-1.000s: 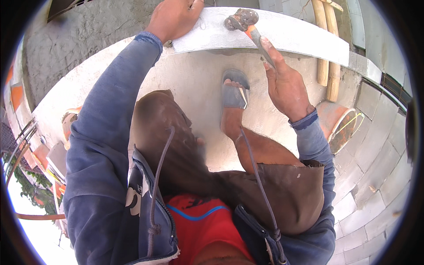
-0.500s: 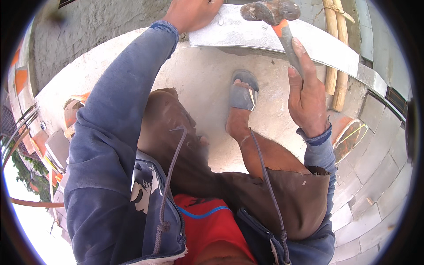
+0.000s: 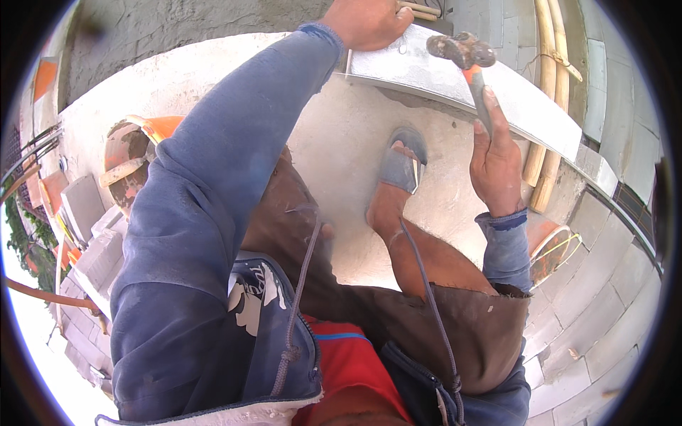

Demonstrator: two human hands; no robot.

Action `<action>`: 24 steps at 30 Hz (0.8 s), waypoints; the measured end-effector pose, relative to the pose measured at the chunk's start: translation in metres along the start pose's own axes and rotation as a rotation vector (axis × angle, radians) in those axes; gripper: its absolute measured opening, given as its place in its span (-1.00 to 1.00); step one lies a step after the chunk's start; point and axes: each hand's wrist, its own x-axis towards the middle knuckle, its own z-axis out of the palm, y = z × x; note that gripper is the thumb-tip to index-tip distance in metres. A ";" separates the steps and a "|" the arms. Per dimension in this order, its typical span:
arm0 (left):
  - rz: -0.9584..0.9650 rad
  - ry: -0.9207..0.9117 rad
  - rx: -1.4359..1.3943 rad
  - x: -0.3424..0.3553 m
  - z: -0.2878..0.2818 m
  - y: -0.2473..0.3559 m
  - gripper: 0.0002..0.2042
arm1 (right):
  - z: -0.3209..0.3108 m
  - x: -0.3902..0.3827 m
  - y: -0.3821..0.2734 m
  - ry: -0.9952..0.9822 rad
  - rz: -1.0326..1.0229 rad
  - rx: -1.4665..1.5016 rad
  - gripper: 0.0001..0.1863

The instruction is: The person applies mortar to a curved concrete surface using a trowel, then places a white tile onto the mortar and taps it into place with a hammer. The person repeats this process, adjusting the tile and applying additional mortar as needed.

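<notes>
My right hand point(image 3: 496, 167) grips the grey handle of a hammer point(image 3: 462, 51). Its worn, mortar-stained head is raised over a long pale block point(image 3: 455, 79), and an orange band marks the neck. Over the left end of this block is my left hand point(image 3: 373, 27), with its fingers curled closed. What those fingers hold, if anything, is hidden, and the picture's top edge cuts off part of the hand. The block lies along the far side of a pale concrete surface point(image 3: 348, 170), where my sandalled foot point(image 3: 403, 167) rests.
Wet grey mortar point(image 3: 177, 28) spreads at the far left. Bamboo poles point(image 3: 548, 71) lie to the right, beside grey paving blocks point(image 3: 597, 284). An orange mortar-smeared bucket point(image 3: 128, 167) stands by my left arm, and another bucket point(image 3: 550, 248) by my right wrist.
The view has shifted, so the block sits lower and more to the right. My left hand appears farther right, still over its left end. The hammer stays raised in my right hand.
</notes>
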 end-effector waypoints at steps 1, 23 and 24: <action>-0.043 0.022 -0.004 -0.004 -0.001 0.005 -0.42 | 0.004 -0.002 0.007 -0.131 0.103 -0.016 -0.34; -0.673 -0.416 0.981 -0.472 -0.189 -0.208 -0.62 | 0.068 -0.267 0.127 -0.213 0.421 -0.198 -0.61; -0.640 -0.507 0.999 -0.465 -0.189 -0.208 -0.61 | 0.059 -0.258 0.125 -0.177 0.378 -0.218 -0.62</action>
